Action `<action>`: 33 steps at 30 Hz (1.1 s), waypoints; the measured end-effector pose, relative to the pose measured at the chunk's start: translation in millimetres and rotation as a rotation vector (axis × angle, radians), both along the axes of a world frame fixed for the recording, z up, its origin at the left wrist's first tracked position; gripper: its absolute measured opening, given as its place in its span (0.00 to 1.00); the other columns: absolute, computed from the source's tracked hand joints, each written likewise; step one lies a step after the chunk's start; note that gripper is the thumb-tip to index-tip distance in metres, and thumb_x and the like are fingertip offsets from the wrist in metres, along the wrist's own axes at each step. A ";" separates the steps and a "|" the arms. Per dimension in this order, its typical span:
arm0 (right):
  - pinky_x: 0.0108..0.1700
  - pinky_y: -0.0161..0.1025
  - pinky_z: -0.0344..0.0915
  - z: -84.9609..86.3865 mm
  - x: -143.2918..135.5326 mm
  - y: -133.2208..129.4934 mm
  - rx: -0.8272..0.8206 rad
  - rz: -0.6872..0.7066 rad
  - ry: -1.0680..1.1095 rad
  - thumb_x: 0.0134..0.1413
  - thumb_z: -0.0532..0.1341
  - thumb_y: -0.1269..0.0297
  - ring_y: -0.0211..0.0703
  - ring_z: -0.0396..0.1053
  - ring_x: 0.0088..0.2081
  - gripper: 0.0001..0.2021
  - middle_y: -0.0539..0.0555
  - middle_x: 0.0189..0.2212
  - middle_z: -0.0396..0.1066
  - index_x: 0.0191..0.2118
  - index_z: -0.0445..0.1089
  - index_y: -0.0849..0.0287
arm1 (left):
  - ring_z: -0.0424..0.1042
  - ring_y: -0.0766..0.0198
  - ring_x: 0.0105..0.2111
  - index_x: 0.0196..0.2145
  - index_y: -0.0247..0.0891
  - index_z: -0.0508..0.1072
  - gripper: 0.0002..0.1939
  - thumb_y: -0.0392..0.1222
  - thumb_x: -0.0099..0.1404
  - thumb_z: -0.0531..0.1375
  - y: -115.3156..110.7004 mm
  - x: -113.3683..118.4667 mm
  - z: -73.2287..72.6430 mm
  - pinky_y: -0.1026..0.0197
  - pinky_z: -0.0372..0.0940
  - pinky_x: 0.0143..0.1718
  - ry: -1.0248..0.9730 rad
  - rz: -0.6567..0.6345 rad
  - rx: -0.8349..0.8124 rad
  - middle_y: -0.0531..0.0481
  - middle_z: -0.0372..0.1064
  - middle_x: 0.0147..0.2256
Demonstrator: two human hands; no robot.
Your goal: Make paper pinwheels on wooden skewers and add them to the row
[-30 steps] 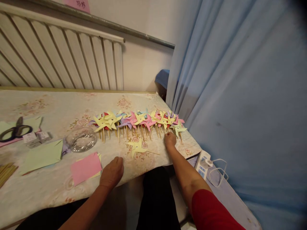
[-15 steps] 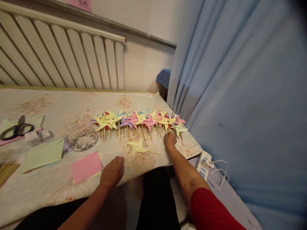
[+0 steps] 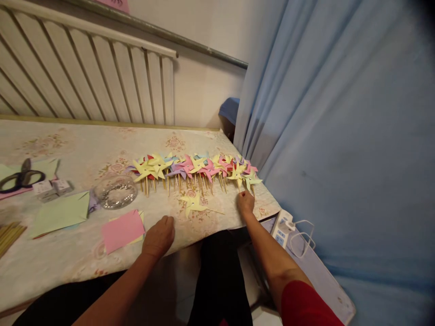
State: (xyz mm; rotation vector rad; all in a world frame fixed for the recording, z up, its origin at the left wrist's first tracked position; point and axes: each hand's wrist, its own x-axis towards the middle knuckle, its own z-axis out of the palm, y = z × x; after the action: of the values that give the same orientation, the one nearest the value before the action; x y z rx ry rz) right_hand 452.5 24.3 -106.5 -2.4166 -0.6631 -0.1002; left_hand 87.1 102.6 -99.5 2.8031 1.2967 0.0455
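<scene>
My right hand (image 3: pixel 246 203) is closed on the thin stick of a yellow pinwheel (image 3: pixel 237 174), at the right end of a row of paper pinwheels (image 3: pixel 187 166) in yellow, pink, purple and other colours. A pale green pinwheel (image 3: pixel 251 179) lies just beside it. My left hand (image 3: pixel 160 235) rests at the table's front edge with its fingers curled in, and nothing shows in them. Between my hands, a single yellow pinwheel (image 3: pixel 192 204) lies flat, its stick pointing right. Pink paper squares (image 3: pixel 123 230) lie just left of my left hand.
A clear round dish (image 3: pixel 116 194) holds small silvery pieces. Green paper (image 3: pixel 64 213), small boxes (image 3: pixel 50 188), black-handled scissors (image 3: pixel 23 177) and loose sticks (image 3: pixel 10 237) lie to the left. A power strip (image 3: pixel 282 228) sits beyond the table's right edge, beside a blue curtain (image 3: pixel 340 136).
My right hand has shifted slightly right, and the yellow pinwheel it grips now stands out in front of the row. My left hand stays at the table's edge. The view has tilted slightly.
</scene>
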 end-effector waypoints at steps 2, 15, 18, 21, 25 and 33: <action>0.35 0.36 0.58 -1.1 -2.6 -13.6 0.014 0.045 -0.007 0.55 0.53 0.67 0.45 0.69 0.32 0.13 0.58 0.28 0.76 0.31 0.76 0.61 | 0.71 0.54 0.39 0.41 0.34 0.67 0.15 0.37 0.71 0.42 -0.5 -0.1 0.5 0.55 0.61 0.37 -0.005 -0.001 0.006 0.40 0.67 0.40; 0.33 0.32 0.56 -4.4 -49.5 -42.9 -0.021 0.596 0.004 0.53 0.58 0.66 0.38 0.66 0.28 0.09 0.50 0.24 0.73 0.26 0.73 0.57 | 0.71 0.54 0.38 0.41 0.34 0.67 0.15 0.37 0.71 0.42 -0.4 -0.1 -0.5 0.54 0.61 0.36 -0.024 -0.001 0.005 0.40 0.67 0.40; 0.33 0.33 0.55 -3.1 -52.0 -42.6 -0.041 0.658 0.015 0.50 0.61 0.66 0.38 0.65 0.28 0.07 0.51 0.24 0.73 0.24 0.72 0.57 | 0.71 0.54 0.38 0.41 0.34 0.67 0.14 0.37 0.70 0.43 -0.7 -0.2 -0.1 0.54 0.61 0.36 -0.019 0.004 0.011 0.41 0.67 0.40; 0.32 0.32 0.55 -2.6 -43.9 -36.3 -0.043 0.657 0.054 0.47 0.64 0.65 0.38 0.65 0.27 0.05 0.50 0.23 0.72 0.24 0.73 0.57 | 0.71 0.54 0.39 0.41 0.34 0.67 0.13 0.37 0.70 0.43 -0.4 -0.1 -0.5 0.55 0.61 0.37 -0.011 -0.003 0.021 0.41 0.67 0.40; 0.30 0.32 0.57 -1.7 -20.7 -13.6 0.002 0.511 0.099 0.49 0.60 0.63 0.38 0.66 0.27 0.08 0.50 0.23 0.73 0.26 0.74 0.59 | 0.71 0.55 0.39 0.41 0.35 0.66 0.13 0.36 0.70 0.43 0.6 1.1 -1.5 0.56 0.61 0.36 -0.002 -0.008 0.028 0.41 0.67 0.40; 0.30 0.33 0.57 -2.3 -4.1 40.9 0.052 0.214 0.139 0.47 0.59 0.64 0.40 0.68 0.28 0.09 0.53 0.24 0.74 0.26 0.74 0.60 | 0.71 0.56 0.40 0.40 0.35 0.67 0.14 0.37 0.71 0.42 0.5 0.7 -0.7 0.56 0.61 0.36 0.014 0.005 0.007 0.41 0.67 0.40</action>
State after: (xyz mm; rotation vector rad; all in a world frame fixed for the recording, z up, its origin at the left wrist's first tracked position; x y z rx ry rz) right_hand 448.4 65.2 -108.8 -2.2634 -0.8383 0.1362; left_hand 87.8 103.1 -100.2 2.8111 1.3092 0.0315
